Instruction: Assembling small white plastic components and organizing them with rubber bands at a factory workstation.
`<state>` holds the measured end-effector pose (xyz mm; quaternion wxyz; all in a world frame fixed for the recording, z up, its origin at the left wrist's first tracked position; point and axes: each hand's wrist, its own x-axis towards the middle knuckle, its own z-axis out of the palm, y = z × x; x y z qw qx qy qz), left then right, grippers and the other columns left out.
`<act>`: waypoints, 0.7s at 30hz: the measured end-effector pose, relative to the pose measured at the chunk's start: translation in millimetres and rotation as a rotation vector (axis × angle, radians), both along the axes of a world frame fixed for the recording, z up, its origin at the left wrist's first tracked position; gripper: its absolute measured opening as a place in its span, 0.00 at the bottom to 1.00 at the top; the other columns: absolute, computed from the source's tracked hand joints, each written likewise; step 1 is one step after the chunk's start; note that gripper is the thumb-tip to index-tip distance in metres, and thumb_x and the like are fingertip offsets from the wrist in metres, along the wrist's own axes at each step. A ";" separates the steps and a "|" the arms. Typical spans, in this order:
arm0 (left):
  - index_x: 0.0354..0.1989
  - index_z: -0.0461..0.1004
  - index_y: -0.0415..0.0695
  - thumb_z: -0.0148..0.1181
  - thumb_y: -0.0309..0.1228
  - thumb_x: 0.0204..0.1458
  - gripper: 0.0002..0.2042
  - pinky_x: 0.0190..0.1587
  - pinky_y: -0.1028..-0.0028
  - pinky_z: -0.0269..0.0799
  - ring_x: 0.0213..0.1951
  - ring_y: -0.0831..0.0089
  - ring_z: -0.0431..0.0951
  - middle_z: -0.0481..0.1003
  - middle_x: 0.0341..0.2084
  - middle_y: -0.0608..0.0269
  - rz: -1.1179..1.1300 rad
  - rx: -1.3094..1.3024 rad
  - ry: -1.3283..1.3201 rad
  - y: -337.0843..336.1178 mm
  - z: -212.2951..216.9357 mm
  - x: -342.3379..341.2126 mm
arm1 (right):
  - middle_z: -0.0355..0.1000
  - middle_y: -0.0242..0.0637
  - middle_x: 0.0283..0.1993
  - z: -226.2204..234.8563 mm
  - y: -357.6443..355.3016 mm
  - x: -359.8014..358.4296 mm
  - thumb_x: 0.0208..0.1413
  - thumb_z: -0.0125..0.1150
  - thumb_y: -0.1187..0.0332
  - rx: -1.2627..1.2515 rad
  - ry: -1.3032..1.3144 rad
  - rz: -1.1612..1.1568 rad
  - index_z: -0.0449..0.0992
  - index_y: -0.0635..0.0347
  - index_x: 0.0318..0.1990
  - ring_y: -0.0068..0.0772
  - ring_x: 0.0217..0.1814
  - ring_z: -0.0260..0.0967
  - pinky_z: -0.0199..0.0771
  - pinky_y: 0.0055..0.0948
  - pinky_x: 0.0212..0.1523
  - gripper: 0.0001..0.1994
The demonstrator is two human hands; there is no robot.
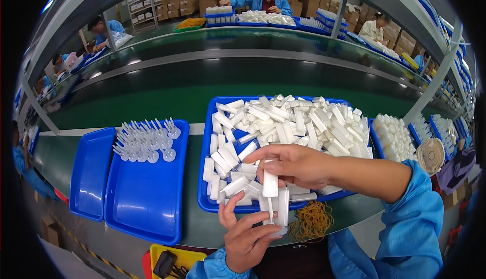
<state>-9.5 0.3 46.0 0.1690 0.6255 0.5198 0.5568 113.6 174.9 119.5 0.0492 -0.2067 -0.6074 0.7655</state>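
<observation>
My right hand (298, 165) comes in over the large blue tray (203, 190), its thumb and fingers closed on a white rectangular block (271, 184) held upright. Just below it, my left hand (248, 238) pinches a clear piece with a thin white stem (271, 210). The stem points up toward the block's lower end; whether they touch I cannot tell. Beside the stem are white blocks with clear sides (283, 205), seemingly in the left hand too, partly hidden by its fingers. Many similar white blocks (283, 119) lie heaped in the tray.
Left stands a blue tray (144, 198) with stemmed clear pieces (147, 142), beside another blue tray (91, 178). A tangle of rubber bands (312, 222) lies at the near edge. White parts (395, 140) and a small fan (431, 156) are right. A co-worker (260, 1) sits across the green belt.
</observation>
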 end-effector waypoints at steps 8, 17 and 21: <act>0.27 0.81 0.63 0.69 0.35 0.33 0.09 0.60 0.49 0.27 0.59 0.55 0.57 0.74 0.38 0.83 -0.036 -0.051 0.196 -4.2 -2.5 9.6 | 0.69 0.49 0.30 24.1 -5.5 30.4 0.61 0.44 0.58 0.842 -0.196 0.210 0.64 0.61 0.41 0.46 0.36 0.66 0.63 0.38 0.37 0.13; 0.25 0.79 0.65 0.69 0.39 0.33 0.07 0.55 0.46 0.43 0.55 0.46 0.58 0.68 0.42 0.60 -0.049 0.123 0.345 -8.3 15.0 32.8 | 0.69 0.49 0.32 28.3 -30.1 62.8 0.60 0.46 0.59 0.859 -0.278 0.218 0.64 0.62 0.39 0.51 0.36 0.68 0.64 0.39 0.37 0.13; 0.27 0.79 0.65 0.69 0.40 0.34 0.09 0.55 0.46 0.43 0.55 0.45 0.57 0.66 0.44 0.62 -0.097 0.151 0.314 -19.3 8.2 35.1 | 0.68 0.46 0.32 16.8 -41.4 78.5 0.59 0.47 0.61 0.765 -0.245 0.221 0.65 0.61 0.38 0.48 0.36 0.68 0.59 0.41 0.43 0.11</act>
